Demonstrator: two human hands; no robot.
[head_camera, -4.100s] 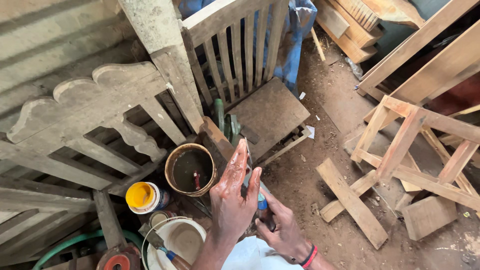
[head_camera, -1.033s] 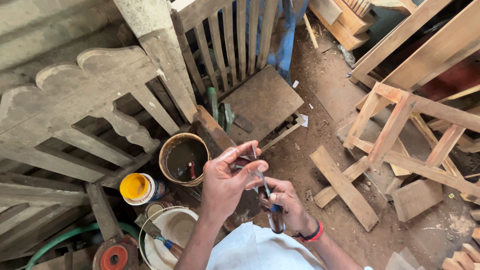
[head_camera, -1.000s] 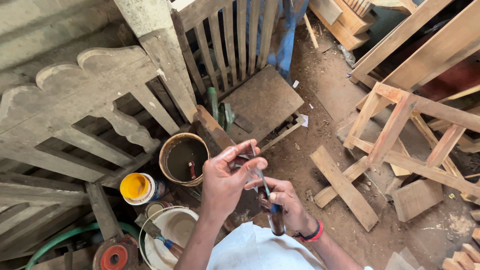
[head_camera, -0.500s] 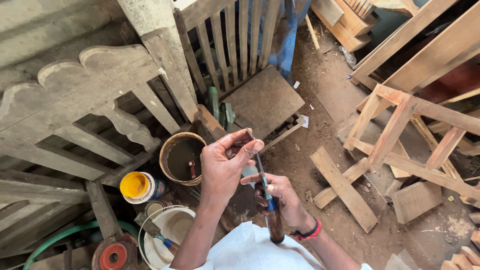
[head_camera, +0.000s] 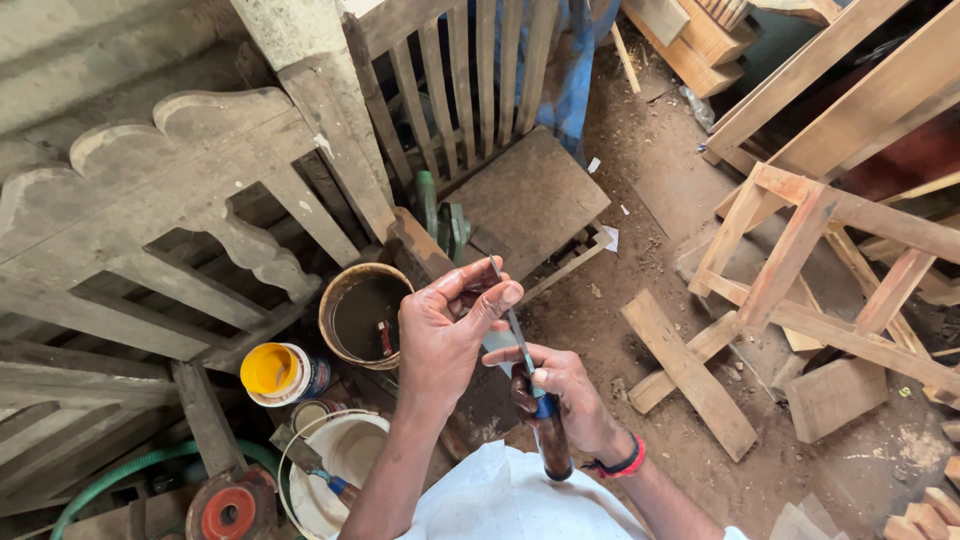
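Carefully, my right hand (head_camera: 565, 400) gripped the chisel (head_camera: 530, 385) by its handle, steadying it, while my left hand's (head_camera: 450, 335) fingertips pinched its blade (over the brown paint bucket (head_camera: 365, 315)).

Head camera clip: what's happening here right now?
A person holds a putty knife by its dark handle in the right hand. The left hand pinches the blade near its tip with thumb and fingers. Just beyond the hands a brown bucket holds dark liquid, with a yellow-lidded can and a white bucket beside it. Wooden chair frames and loose boards lie around on the dusty floor.
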